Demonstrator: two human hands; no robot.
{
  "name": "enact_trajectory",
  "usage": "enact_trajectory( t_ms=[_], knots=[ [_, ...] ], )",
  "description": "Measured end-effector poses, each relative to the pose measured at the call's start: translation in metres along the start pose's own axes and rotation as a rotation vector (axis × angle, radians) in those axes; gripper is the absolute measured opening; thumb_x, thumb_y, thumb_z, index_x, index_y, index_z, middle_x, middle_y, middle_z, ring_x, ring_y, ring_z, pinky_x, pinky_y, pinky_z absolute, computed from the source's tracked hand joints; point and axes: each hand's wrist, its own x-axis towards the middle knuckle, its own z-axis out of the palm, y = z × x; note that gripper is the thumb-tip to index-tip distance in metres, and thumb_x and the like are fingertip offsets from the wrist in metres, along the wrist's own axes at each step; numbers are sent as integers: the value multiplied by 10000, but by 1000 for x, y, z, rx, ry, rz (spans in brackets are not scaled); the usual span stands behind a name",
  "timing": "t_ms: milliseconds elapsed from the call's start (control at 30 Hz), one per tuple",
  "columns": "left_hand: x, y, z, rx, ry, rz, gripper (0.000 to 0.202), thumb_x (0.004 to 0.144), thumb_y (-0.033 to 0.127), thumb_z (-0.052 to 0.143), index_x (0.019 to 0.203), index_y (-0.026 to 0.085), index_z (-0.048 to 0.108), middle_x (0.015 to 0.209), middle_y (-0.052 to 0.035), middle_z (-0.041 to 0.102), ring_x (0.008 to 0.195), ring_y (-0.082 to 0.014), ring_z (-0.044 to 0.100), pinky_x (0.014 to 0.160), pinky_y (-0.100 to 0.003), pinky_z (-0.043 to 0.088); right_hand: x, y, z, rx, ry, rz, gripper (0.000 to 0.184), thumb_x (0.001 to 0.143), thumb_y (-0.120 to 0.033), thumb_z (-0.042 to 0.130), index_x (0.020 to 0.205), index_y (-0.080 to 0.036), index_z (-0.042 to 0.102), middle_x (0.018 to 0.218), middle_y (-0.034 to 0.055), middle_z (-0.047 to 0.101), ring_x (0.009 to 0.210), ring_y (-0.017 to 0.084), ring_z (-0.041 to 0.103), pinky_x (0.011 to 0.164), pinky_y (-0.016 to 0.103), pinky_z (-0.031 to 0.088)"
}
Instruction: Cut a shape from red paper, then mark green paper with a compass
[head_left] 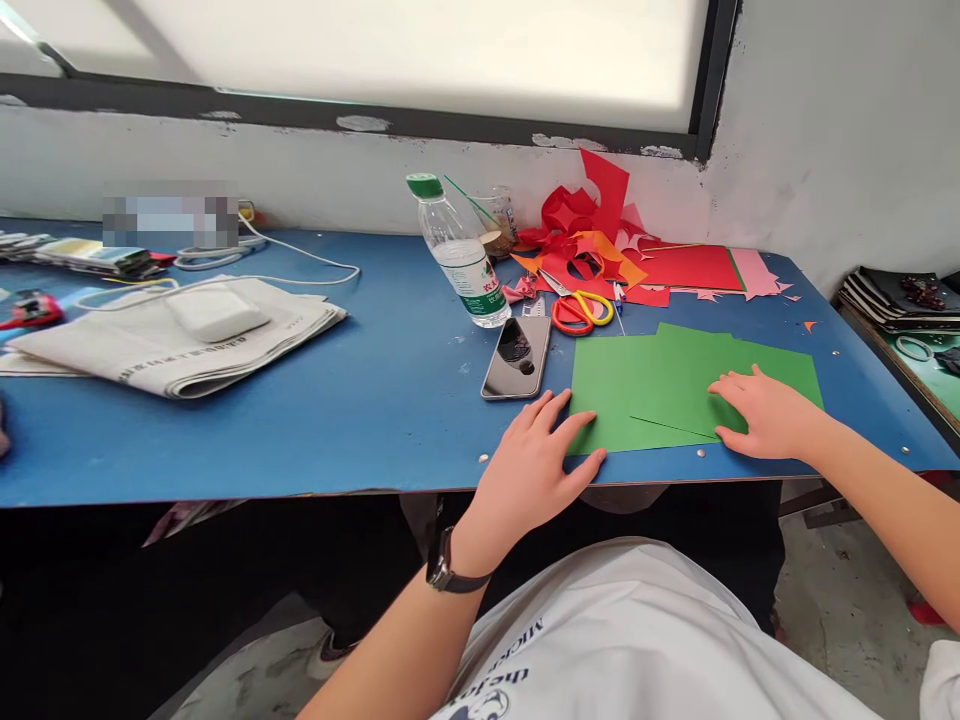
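"Where are the green sheets [615, 375]?"

"They overlap on the blue surface [375, 410], under the fingers of both hands."

"How is the left hand [531, 465]?"

"Its fingers are spread and released, with tips at the sheets' left edge (a black watch [448, 570] circles that wrist)."

"And the right hand [771, 418]?"

"Its fingers are loosely bent and parted, resting on the sheets, with the thumb by the near edge."

"What else lies around?"

"Just ahead of the left fingers is a phone [516, 362]; beyond it stands a water bottle [461, 255]. Farther ahead of those fingers lie scissors [574, 318], then red, orange and pink paper scraps [574, 215]. Well to their left is a folded newspaper [150, 355]."
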Motion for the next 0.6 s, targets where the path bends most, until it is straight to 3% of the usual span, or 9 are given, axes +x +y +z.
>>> enact_trajectory(
  t_ms=[133, 233, 333, 467, 600],
  knots=[
    [1, 1, -1, -10, 7, -11, 554, 1039, 534, 634, 1458, 193, 759, 1684, -218, 567, 1630, -473, 461, 1331, -649, 442, 5, -10, -3, -70, -41, 15, 683, 982, -553, 734, 1479, -91, 657, 1374, 277, 758, 1318, 463, 724, 1235, 707, 484],
    [1, 2, -2, -16, 12, -6, 543, 1037, 528, 642, 1448, 195, 761, 1675, -217, 577, 1624, -471, 470, 1326, -648, 450, 10, -13, -5, -109, -57, 26, 660, 983, -572, 732, 1443, -102, 678, 1293, 265, 791, 1148, 438, 786, 1145, 659, 564],
    [1, 1, -2, -7, 13, 8, 550, 1046, 541, 625, 1451, 193, 757, 1669, -219, 580, 1615, -477, 477, 1316, -662, 455, 14, -15, -8, -177, -47, -14, 530, 995, -550, 715, 1304, -121, 740, 1099, 240, 827, 942, 408, 802, 1100, 684, 570],
    [0, 1, -1, -5, 26, 23, 552, 1049, 552, 620, 1450, 197, 753, 1662, -223, 586, 1604, -478, 492, 1311, -664, 458, 15, -21, -9, -267, -42, -182, 284, 1062, -389, 624, 1025, -153, 778, 820, 142, 781, 769, 326, 772, 1162, 682, 530],
    [0, 1, 0, -13, 41, 19, 530, 1042, 549, 633, 1443, 224, 748, 1662, -200, 593, 1603, -457, 499, 1317, -650, 454, 19, -31, 5, -347, 21, -297, 214, 1050, -181, 587, 964, -146, 780, 969, 191, 820, 931, 321, 811, 1151, 566, 583]
  ],
)
